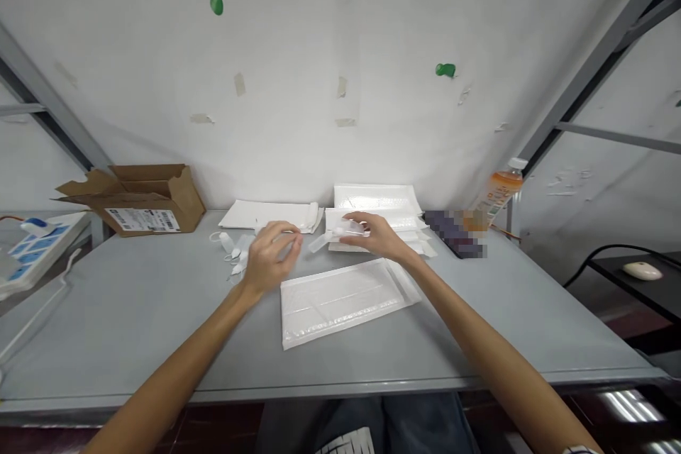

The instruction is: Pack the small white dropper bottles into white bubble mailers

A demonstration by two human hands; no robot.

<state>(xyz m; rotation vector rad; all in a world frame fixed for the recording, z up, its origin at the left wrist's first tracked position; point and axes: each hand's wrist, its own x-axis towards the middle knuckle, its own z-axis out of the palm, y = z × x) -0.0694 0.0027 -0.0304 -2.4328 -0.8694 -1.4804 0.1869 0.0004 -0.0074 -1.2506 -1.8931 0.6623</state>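
My right hand [375, 235] pinches a small clear plastic bag [348, 228] with something whitish in it, above a pile of white padded mailers [375, 196]. To its left, my left hand [270, 259] is raised over the table with bent fingers, thumb and forefinger apart and nothing visible between them. Beside that hand lie several small white items with cords [234, 250], some in clear bags and partly hidden by the hand. One white bubble mailer [340, 303] lies flat and slightly slanted in front of both hands.
Flat white mailers [269, 214] lie at the wall. An open cardboard box [146, 202] stands back left, near a power strip [40, 248]. At right are a dark phone-like object [452, 233] and an orange drink bottle [500, 191]. A white mouse [642, 270] rests on a side shelf.
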